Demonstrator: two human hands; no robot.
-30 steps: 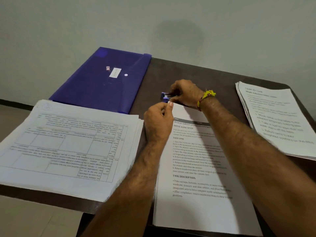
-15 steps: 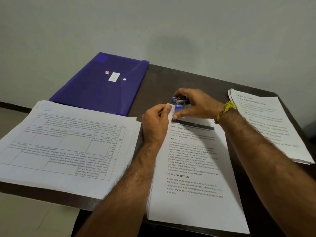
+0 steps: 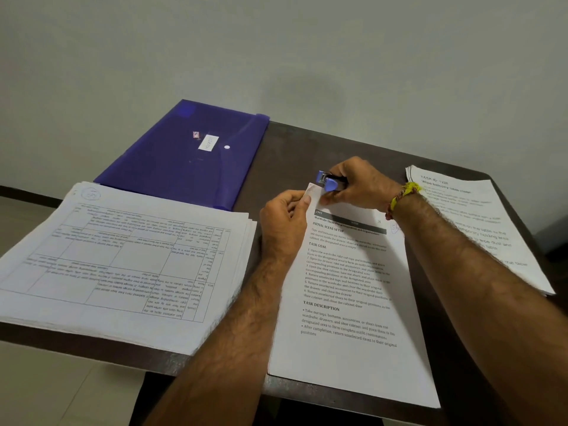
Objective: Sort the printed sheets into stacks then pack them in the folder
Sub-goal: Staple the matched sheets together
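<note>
Three stacks of printed sheets lie on the dark table (image 3: pixel 285 155). The middle stack (image 3: pixel 344 302), headed with black text, lies in front of me. My left hand (image 3: pixel 285 222) pinches its top left corner, lifted slightly. My right hand (image 3: pixel 356 186) grips a small blue stapler (image 3: pixel 329 181), whose jaws sit at that same corner. A stack of table-printed sheets (image 3: pixel 123 265) lies at the left, overhanging the table edge. A third stack (image 3: pixel 479 226) lies at the right, partly behind my right forearm. The purple folder (image 3: pixel 187 155) lies closed at the back left.
The wall stands right behind the table. The table's front edge runs below the stacks, with floor showing at lower left. Bare tabletop lies between the folder and the right stack.
My right hand has turned the stapler and brought it onto the middle stack's top left corner. My left hand keeps pinching that corner. The camera view shifted slightly.
</note>
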